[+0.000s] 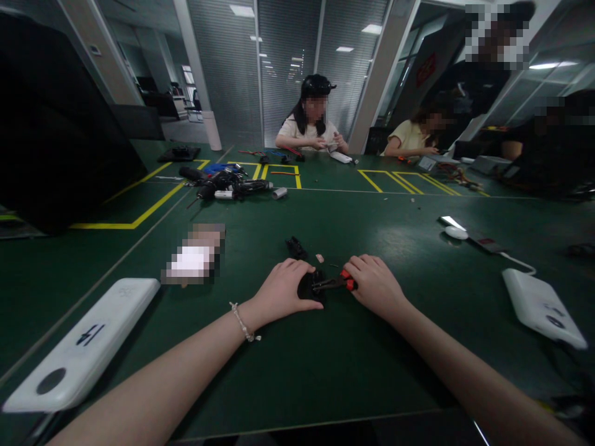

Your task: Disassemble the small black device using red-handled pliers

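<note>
My left hand (281, 291) presses down on a small round black part (308, 288) on the green table (325, 359), fingers curled over it. My right hand (375, 285) is closed around the red handles of small pliers (335, 283), whose dark jaws point left and meet the black part. A second small black piece (295, 248) lies just beyond, with a tiny pale scrap (320, 257) beside it. A bead bracelet sits on my left wrist.
White power banks lie at the near left (88, 347) and right (542, 305). A white puck and a phone (458, 230) are at right. A heap of black tools (227, 184) lies farther back. Several people sit or stand at the far side.
</note>
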A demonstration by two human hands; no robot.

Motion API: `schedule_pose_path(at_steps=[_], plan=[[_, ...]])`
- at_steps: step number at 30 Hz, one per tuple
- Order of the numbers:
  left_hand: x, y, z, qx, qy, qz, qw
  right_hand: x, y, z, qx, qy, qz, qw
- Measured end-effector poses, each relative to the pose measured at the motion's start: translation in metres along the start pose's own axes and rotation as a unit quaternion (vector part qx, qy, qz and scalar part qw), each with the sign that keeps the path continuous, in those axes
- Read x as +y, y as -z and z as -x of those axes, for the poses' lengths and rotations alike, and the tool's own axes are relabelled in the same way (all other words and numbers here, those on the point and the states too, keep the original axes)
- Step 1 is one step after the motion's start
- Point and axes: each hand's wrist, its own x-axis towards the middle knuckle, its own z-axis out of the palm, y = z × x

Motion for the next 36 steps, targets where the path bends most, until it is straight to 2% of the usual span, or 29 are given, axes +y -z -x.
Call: schedule_pose_path(at_steps=[9,24,36], plan=[[0.0,0.0013,0.0005,-0.006,0.006,0.002,1.0,-0.0027,0.0048,-0.0003,0.008,-0.012,-0.012,1.0],[-0.0004,-0.0001,-0.0002,-0.004,0.0,0.006,1.0,-0.0043,0.0036,-0.0013,-0.017,-0.029,-0.007,0.999],[-0.0011,-0.0011,0.0,-0.001,0.002,0.0,1.0,-0.0035,0.0094,0.0004,0.034,0.005,0.051,0.998]])
